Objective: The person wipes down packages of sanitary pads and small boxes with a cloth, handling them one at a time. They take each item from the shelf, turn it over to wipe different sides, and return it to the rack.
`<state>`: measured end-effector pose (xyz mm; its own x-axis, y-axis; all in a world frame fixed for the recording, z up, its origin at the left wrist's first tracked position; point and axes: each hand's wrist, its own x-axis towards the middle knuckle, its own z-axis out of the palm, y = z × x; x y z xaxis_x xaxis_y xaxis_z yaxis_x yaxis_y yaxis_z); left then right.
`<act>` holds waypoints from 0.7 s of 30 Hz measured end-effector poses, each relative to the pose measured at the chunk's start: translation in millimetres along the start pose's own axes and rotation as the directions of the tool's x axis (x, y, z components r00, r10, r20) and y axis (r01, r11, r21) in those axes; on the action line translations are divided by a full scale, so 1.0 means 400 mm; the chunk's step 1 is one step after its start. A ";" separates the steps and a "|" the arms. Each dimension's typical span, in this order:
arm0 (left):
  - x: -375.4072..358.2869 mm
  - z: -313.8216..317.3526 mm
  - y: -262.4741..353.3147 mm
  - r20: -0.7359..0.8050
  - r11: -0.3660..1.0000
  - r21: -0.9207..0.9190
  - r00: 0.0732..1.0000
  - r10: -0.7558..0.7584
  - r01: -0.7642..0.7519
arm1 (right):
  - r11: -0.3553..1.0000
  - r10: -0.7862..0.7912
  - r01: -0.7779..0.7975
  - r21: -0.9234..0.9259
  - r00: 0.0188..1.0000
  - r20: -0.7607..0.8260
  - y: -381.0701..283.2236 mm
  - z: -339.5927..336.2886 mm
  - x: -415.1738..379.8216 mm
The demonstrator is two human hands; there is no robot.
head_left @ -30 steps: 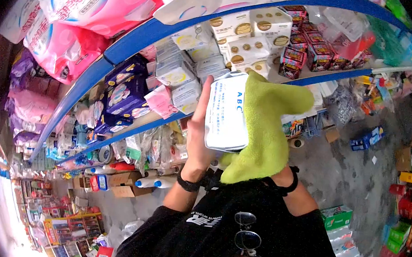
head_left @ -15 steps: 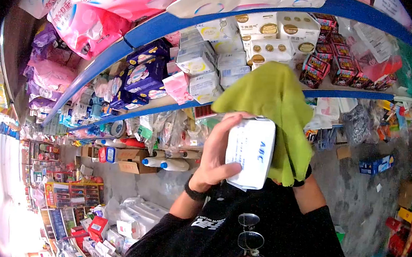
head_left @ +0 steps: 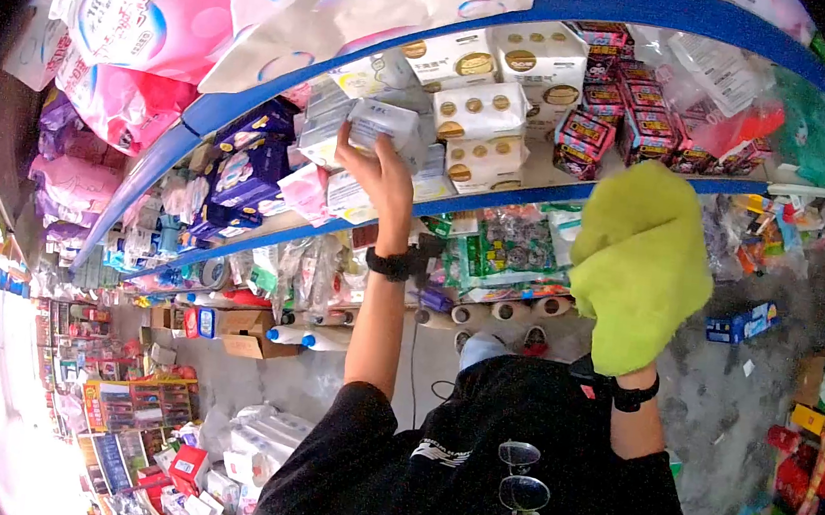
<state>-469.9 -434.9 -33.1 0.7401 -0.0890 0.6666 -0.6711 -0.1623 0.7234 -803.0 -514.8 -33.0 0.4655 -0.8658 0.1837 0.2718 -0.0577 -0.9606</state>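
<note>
My left hand (head_left: 381, 176) reaches up to the shelf, its fingers and thumb around the near end of a white pack (head_left: 393, 125) with small blue lettering. That pack sits on top of other white packs at the shelf front. A green cloth (head_left: 645, 267) covers my right hand, which is raised in front of the shelf edge on the right; its fingers are hidden beneath the cloth, and only the wrist with a black band shows.
White packs with gold circles (head_left: 483, 111) and small pink-and-black boxes (head_left: 586, 135) stand along the blue-edged shelf (head_left: 530, 189). Purple packs (head_left: 246, 170) are to the left. Bagged goods hang below; a blue box (head_left: 742, 322) lies on the floor.
My left hand has carried the white pack from in front of my chest up and left onto the shelf stack. My right hand, under the green cloth, has moved away to the right.
</note>
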 end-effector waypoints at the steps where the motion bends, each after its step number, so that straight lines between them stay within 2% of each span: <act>1: -0.002 0.012 -0.004 0.018 0.995 0.091 0.999 0.028 -0.030 | 1.000 0.007 -0.007 -0.004 1.000 -0.025 0.000 -0.017 -0.006; 3: -0.006 0.036 -0.012 0.025 0.971 0.204 0.993 0.119 -0.122 | 1.000 0.018 -0.019 -0.011 0.998 -0.061 0.002 -0.040 -0.016; 7: -0.008 0.013 0.003 0.064 0.951 0.284 0.992 0.106 -0.120 | 0.999 0.031 -0.033 -0.015 0.996 -0.083 0.010 -0.067 -0.017; 9: -0.007 -0.007 0.031 0.168 0.875 0.454 0.981 0.099 -0.166 | 0.999 0.029 -0.030 -0.012 0.996 -0.080 0.013 -0.065 -0.004; 12: 0.007 -0.042 0.033 0.234 0.922 0.374 0.972 0.011 -0.101 | 1.000 0.026 -0.027 -0.013 0.998 -0.065 0.014 -0.063 0.013; 13: 0.010 -0.041 0.037 0.203 0.969 0.249 0.977 -0.064 0.012 | 1.000 0.025 -0.025 -0.011 0.998 -0.062 0.014 -0.062 0.016; 17: 0.029 -0.058 0.023 0.210 0.977 0.212 0.977 -0.037 -0.008 | 1.000 0.019 -0.020 -0.011 0.999 -0.042 0.014 -0.055 0.031; 19: 0.047 -0.085 0.037 0.241 0.835 0.487 0.959 0.152 -0.254 | 1.000 0.019 -0.019 -0.015 0.999 -0.032 0.016 -0.050 0.038; 21: 0.100 -0.129 -0.002 0.268 0.794 0.487 0.927 0.261 -0.364 | 1.000 0.012 -0.012 -0.012 1.000 -0.018 0.016 -0.041 0.044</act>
<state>-442.1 -387.5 2.5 0.5230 -0.3888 0.7585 -0.7811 -0.5748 0.2440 -806.8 -538.4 -39.5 0.4534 -0.8752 0.1688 0.2559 -0.0536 -0.9652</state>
